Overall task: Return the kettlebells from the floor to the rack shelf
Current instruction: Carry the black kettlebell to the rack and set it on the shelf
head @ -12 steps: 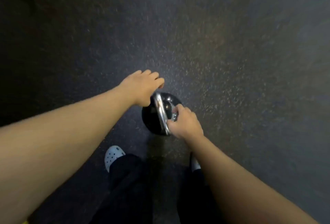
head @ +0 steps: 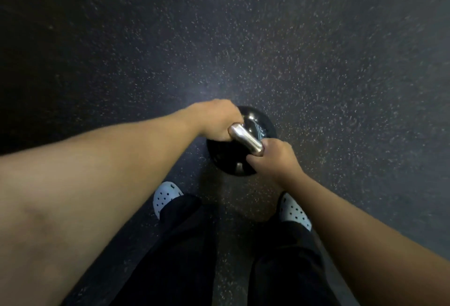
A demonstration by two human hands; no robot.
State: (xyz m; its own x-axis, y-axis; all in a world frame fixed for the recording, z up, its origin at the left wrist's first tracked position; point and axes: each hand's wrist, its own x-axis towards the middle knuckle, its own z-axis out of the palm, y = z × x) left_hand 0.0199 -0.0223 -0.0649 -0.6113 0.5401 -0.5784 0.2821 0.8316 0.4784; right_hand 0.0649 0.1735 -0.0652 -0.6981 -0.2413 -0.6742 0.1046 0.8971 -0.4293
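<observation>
A black kettlebell [head: 255, 125] with a shiny chrome handle [head: 247, 141] is in the middle of the head view, over the dark speckled floor. My left hand [head: 219, 120] is closed around the far-left end of the handle. Around the handle's near-right end my right hand [head: 272, 159] is wrapped. Whether the bell rests on the floor or hangs just above it I cannot tell. No rack or shelf is in view.
Dark speckled rubber floor [head: 316, 62] fills the view. My two feet in pale perforated clogs, left [head: 165, 196] and right [head: 294, 213], stand just behind the kettlebell, with black trouser legs [head: 190, 244] below.
My left hand, which hovered open beside the handle, has closed on its far end. The right hand keeps its grip. The handle has turned, and the camera has come closer.
</observation>
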